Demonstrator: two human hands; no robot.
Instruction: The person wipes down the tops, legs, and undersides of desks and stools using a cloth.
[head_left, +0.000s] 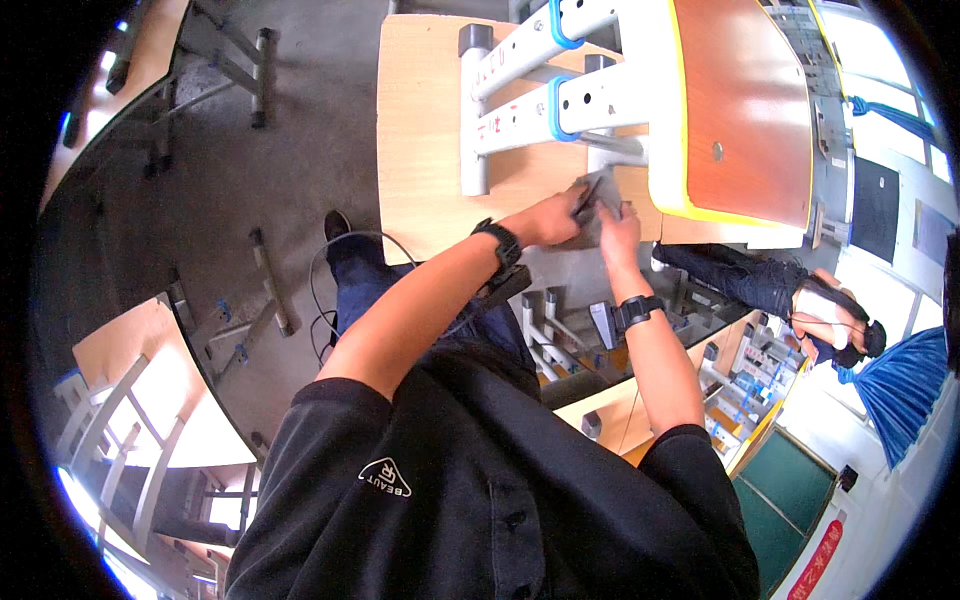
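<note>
A crumpled grey cloth (587, 238) is held between both hands, over the near edge of a wooden desktop (420, 142). My left hand (555, 217), on the picture's left with a watch on its wrist, grips one side of it. My right hand (621, 229) pinches the other side with thumb and fingers; a dark band circles that wrist. Just beyond the hands an upturned chair (667, 97) rests on the desktop, with grey-white metal legs, blue rings and a yellow-edged wooden board. Part of the cloth lies hidden behind the fingers.
A co-worker (817, 307) bends over farther desks at the right. More desks with upturned chairs (135, 442) stand at the lower left. Metal desk legs (259, 75) rise from the grey floor (300, 150). A thin cable (313, 289) loops beside my leg.
</note>
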